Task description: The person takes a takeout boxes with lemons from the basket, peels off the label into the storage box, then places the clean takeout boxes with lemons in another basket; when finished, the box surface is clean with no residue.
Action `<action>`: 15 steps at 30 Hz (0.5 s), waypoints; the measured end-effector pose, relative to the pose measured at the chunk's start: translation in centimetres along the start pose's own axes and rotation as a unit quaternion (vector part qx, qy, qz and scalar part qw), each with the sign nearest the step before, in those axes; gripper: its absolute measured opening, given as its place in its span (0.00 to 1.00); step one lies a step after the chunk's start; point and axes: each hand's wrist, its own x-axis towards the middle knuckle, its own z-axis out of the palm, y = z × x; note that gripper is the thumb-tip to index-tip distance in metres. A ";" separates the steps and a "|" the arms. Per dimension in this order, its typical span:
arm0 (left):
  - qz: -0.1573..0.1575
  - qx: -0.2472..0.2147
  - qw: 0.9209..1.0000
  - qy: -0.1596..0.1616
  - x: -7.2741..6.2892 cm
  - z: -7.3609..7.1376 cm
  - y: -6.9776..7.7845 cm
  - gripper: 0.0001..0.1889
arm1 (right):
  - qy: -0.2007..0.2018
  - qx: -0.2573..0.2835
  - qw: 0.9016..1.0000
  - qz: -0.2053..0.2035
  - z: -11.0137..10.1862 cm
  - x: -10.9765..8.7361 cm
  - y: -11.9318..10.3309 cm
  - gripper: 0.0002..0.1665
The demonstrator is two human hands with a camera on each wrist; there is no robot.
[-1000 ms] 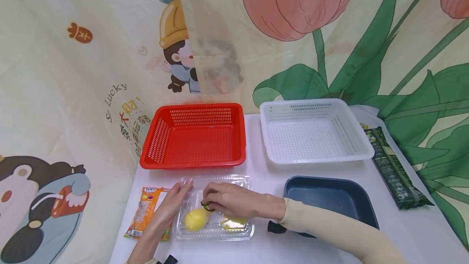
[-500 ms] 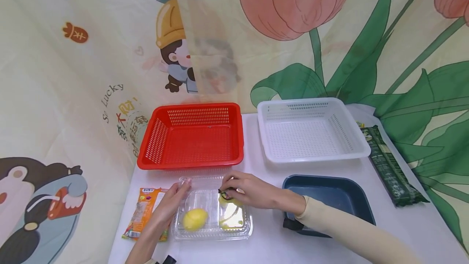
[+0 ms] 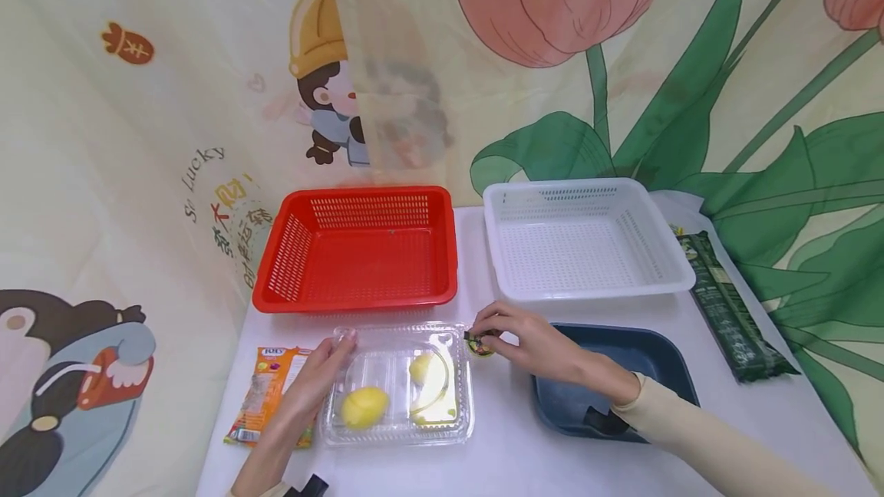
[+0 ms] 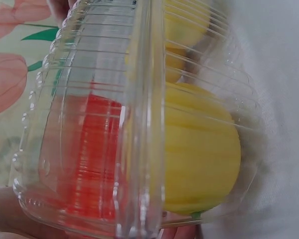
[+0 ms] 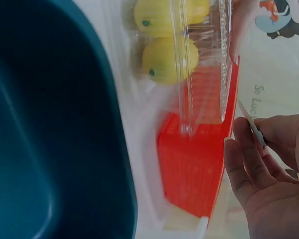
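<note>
A clear plastic clamshell box (image 3: 397, 436) with yellow lemons (image 3: 364, 407) inside sits on the table; glare covers part of its right half. My left hand (image 3: 321, 374) grips the box's left side, its fingertips at the far left corner. At the box's right, my right hand (image 3: 521, 340) pinches a small round label (image 3: 481, 345) with a dark, colourful print. That label shows edge-on as a thin pale sliver in the right wrist view, between thumb and fingers. In the left wrist view, a large lemon (image 4: 202, 149) shows through the ribbed side wall.
A red basket (image 3: 359, 305) and a white basket (image 3: 594, 294) stand at the back. Below my right forearm lies a dark blue tray (image 3: 552, 413). An orange snack bag (image 3: 265, 390) is at the left, a dark green packet (image 3: 735, 313) at the right.
My right hand has moved rightward from above the box to beyond its right edge, carrying the round label. The left hand has stayed at the box's left side.
</note>
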 end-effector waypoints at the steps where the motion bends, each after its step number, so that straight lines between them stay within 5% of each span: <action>1: 0.000 0.001 1.000 0.000 0.0 0.0 0.0 0.50 | 0.005 0.001 1.000 0.006 -0.3 -0.3 0.1 0.15; 15: -0.003 -0.003 1.000 -0.010 0.2 0.0 0.0 0.49 | 0.060 -0.017 0.996 0.065 -2.7 -5.4 2.7 0.15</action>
